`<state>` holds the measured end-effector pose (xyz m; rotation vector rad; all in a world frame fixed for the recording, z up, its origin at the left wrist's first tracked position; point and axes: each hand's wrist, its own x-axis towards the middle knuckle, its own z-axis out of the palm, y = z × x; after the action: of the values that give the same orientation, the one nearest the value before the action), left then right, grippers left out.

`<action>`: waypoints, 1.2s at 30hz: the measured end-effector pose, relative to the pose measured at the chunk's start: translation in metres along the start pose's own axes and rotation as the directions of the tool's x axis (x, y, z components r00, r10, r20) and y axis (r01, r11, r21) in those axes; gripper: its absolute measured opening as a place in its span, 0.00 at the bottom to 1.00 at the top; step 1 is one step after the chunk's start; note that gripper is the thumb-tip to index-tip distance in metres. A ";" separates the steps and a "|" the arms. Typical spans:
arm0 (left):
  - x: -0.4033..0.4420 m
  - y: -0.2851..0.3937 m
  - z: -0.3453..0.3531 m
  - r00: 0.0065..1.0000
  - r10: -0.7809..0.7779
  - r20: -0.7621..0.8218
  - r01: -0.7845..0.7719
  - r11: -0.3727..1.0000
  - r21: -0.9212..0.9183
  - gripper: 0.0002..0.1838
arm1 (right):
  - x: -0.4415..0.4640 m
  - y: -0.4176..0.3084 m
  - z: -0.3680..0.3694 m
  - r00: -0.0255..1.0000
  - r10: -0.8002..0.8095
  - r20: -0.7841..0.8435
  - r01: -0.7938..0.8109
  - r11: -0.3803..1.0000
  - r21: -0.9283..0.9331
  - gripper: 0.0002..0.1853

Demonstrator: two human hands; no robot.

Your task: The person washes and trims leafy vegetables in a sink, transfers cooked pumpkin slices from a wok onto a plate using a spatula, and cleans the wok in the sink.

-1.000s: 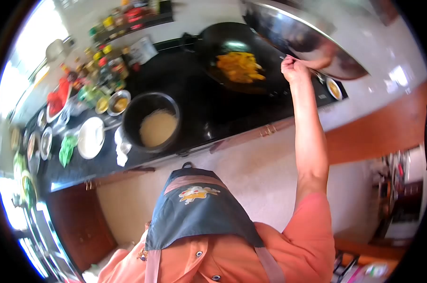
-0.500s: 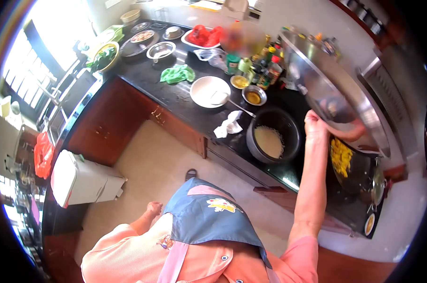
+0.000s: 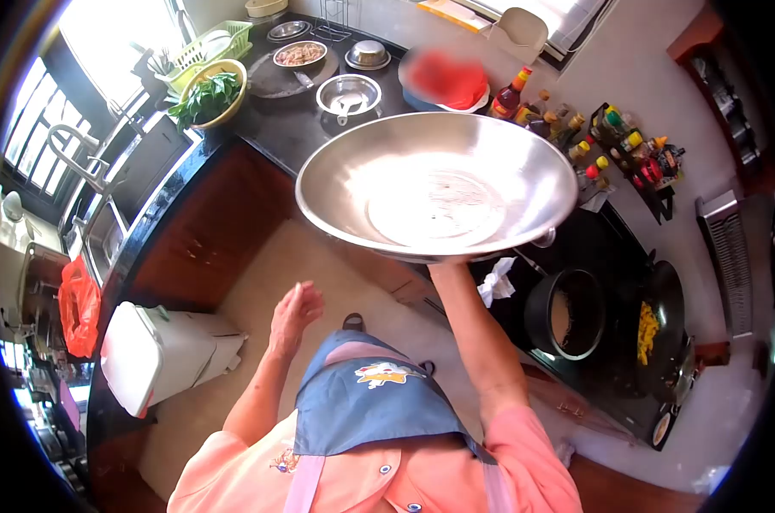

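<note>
A wide, shiny metal wok lid point(image 3: 439, 184) fills the middle of the view, its hollow side up, raised above the counter's front edge. Under its near rim goes my right hand point(image 3: 450, 268), closed on the lid from below; the fingers are hidden behind the metal. My left hand point(image 3: 298, 309) hangs over the floor at the left of my apron, holding nothing, fingers stretched out. To the right, on the stove, are a dark pot point(image 3: 565, 315) with pale contents and a black wok point(image 3: 668, 299) with yellow pieces of food point(image 3: 647, 333).
Sauce bottles point(image 3: 580, 154) crowd the back of the counter. A metal bowl point(image 3: 348, 94), a plate of food point(image 3: 301, 55) and a bowl of leafy greens point(image 3: 210, 98) stand at the far left. A white bin point(image 3: 169, 350) is on the floor. A crumpled white cloth point(image 3: 496, 282) lies near the pot.
The wok lid has swung left from beside the wok and turned from upright to hollow side up, with my right hand still on it. My left hand has risen forward and its fingers have opened.
</note>
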<state>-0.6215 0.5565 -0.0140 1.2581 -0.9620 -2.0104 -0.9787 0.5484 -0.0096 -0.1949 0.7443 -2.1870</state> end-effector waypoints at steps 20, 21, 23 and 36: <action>0.142 0.085 0.051 0.993 -0.085 0.087 0.118 0.844 -0.523 0.24 | -0.030 0.023 0.069 0.899 0.388 0.203 -0.431 0.866 0.255 0.24; 0.147 0.078 0.058 0.993 -0.079 0.084 0.111 0.851 -0.513 0.24 | -0.026 0.028 0.053 0.902 0.378 0.209 -0.419 0.884 0.208 0.24; 0.155 0.061 0.063 0.991 -0.105 0.079 0.131 0.834 -0.536 0.23 | -0.017 0.036 0.027 0.949 0.301 0.098 -0.312 0.940 0.138 0.20; 0.136 0.020 0.081 0.972 0.001 0.237 0.095 0.915 -0.393 0.46 | -0.252 -0.081 -0.140 0.860 0.437 -0.264 -0.502 0.819 -0.280 0.22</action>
<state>-0.7470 0.4626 -0.0422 0.8419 -0.5735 -2.2837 -0.9140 0.8376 -0.0519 0.0288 1.1461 -1.6035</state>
